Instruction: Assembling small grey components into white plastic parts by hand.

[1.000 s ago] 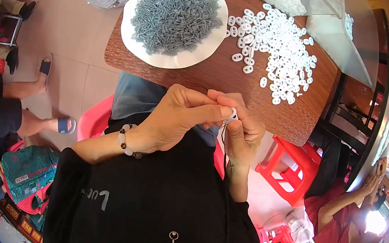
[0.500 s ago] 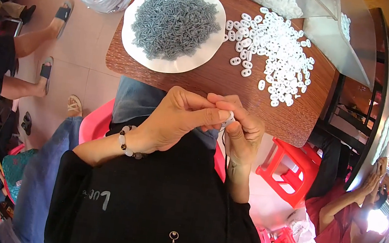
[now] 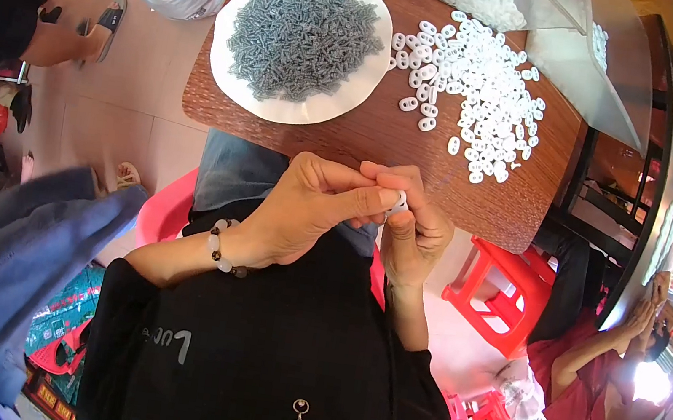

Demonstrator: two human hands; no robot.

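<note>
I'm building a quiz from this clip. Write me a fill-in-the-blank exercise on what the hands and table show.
1. The left hand and right hand pinch one small ____ plastic piece between their fingertips.
2. The grey metal parts are heaped on a white ____.
3. The loose white pieces lie straight on the ____ table.
4. A beaded bracelet sits on the ____ wrist.

Missing words: white; plate; wooden; left

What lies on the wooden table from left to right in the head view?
White plate heaped with small grey parts → loose spread of white plastic rings → clear plastic bag at the far right. Both hands work below the table's near edge.
</note>
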